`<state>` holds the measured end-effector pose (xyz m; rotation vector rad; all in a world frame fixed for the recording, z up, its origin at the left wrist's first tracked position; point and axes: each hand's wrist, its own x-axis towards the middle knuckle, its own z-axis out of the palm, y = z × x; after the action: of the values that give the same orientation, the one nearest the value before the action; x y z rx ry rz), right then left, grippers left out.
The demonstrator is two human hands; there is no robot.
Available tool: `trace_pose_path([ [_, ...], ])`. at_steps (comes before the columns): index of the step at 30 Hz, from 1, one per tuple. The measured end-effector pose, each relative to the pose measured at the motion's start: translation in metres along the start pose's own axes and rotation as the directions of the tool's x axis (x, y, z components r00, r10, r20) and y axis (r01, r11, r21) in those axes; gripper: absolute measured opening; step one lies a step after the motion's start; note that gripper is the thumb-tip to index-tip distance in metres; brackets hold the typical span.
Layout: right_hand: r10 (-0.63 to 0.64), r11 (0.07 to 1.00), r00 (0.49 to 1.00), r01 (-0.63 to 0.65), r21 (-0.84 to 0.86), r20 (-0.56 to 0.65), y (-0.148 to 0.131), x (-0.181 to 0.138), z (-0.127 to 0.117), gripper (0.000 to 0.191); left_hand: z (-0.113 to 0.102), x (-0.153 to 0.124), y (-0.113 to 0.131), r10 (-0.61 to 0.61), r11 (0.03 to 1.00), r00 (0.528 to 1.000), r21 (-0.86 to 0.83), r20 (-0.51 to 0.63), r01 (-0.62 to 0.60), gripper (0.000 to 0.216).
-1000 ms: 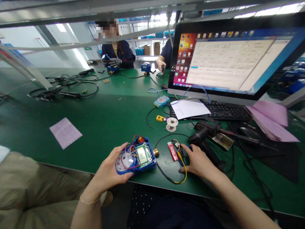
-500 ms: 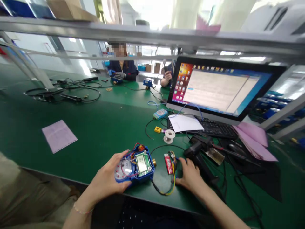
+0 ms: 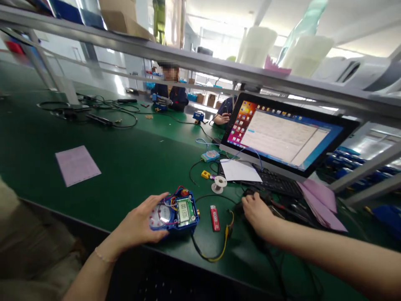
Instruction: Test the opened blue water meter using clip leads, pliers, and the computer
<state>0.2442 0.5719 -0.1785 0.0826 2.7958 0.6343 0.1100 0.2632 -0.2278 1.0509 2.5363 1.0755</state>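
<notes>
A blue meter housing, opened so that its green circuit board and red and blue wires show, is steadied at the near edge of the green bench by the left hand. The fingers are curled round its left side and over the round white dial, so the housing is gripped and not merely touched.

The right hand is laid on a black handheld tool further right along the near edge, in front of the keyboard. The fingers are bent over the tool's body, but whether they are closed round it cannot be told.

Between the two hands a small red battery lies flat on the bench, apart from the housing. Beside it a yellow and black lead loops back toward the housing.

The step in hand is judged to be the fetching of the tool while the open unit is held still. A firm grip on the tool and a clear path over the loose lead would be called for next.

White lettering runs along the battery, but it is too small to read. The monitor shows desktop icons and an open window, and the small display on the board shows nothing legible. The pink sheet toward the left edge bears faint, unreadable print.
</notes>
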Motion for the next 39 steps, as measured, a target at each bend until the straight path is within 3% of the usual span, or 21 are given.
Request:
trace_pose_path([
  [4, -0.021, 1.0, 0.992, 0.02, -0.013, -0.123, 0.033, 0.003, -0.03, 0.038, 0.0, 0.002, 0.001, -0.025, 0.998, 0.999, 0.052, 0.024, 0.024, 0.083],
  [8, -0.002, 0.974, 0.937, -0.078, -0.212, -0.35, 0.065, 0.003, -0.063, 0.034, -0.001, 0.001, 0.004, -0.036, 0.998, 0.998, 0.049, 0.044, 0.034, 0.083],
  [10, 0.02, 0.982, 0.93, -0.087, -0.169, -0.366, 0.068, 0.003, -0.07, 0.032, -0.003, 0.002, 0.005, -0.042, 0.998, 0.998, 0.043, 0.046, 0.04, 0.083],
  [12, 0.005, 1.0, 0.936, -0.012, -0.017, -0.353, 0.061, 0.003, -0.07, 0.036, -0.004, 0.005, 0.005, -0.033, 0.999, 0.998, 0.021, 0.056, 0.031, 0.083],
  [15, -0.117, 0.974, 0.935, 0.175, 0.145, -0.336, 0.037, -0.001, -0.065, 0.033, -0.009, 0.014, 0.002, -0.01, 0.999, 0.995, -0.039, 0.096, 0.013, 0.086],
  [20, -0.287, 0.927, 0.868, 0.359, 0.111, -0.406, -0.001, -0.001, -0.072, 0.031, -0.02, 0.032, 0.001, -0.065, 0.992, 0.971, -0.094, 0.232, 0.089, 0.089],
  [23, -0.324, 0.925, 0.855, 0.376, 0.053, -0.404, -0.011, 0.009, -0.08, 0.032, -0.024, 0.041, 0.002, -0.117, 0.984, 0.954, -0.094, 0.274, 0.148, 0.09],
  [27, -0.326, 0.934, 0.875, 0.356, 0.02, -0.357, -0.019, 0.025, -0.085, 0.035, -0.026, 0.048, 0.001, -0.131, 0.981, 0.946, -0.096, 0.298, 0.166, 0.091],
  [33, -0.319, 0.941, 0.899, 0.337, 0.009, -0.299, -0.023, 0.04, -0.082, 0.038, -0.025, 0.051, -0.003, -0.146, 0.977, 0.94, -0.106, 0.308, 0.186, 0.091],
  [39, -0.34, 0.934, 0.887, 0.356, -0.006, -0.313, -0.026, 0.046, -0.078, 0.038, -0.022, 0.052, -0.007, -0.141, 0.978, 0.943, -0.105, 0.3, 0.18, 0.093],
])
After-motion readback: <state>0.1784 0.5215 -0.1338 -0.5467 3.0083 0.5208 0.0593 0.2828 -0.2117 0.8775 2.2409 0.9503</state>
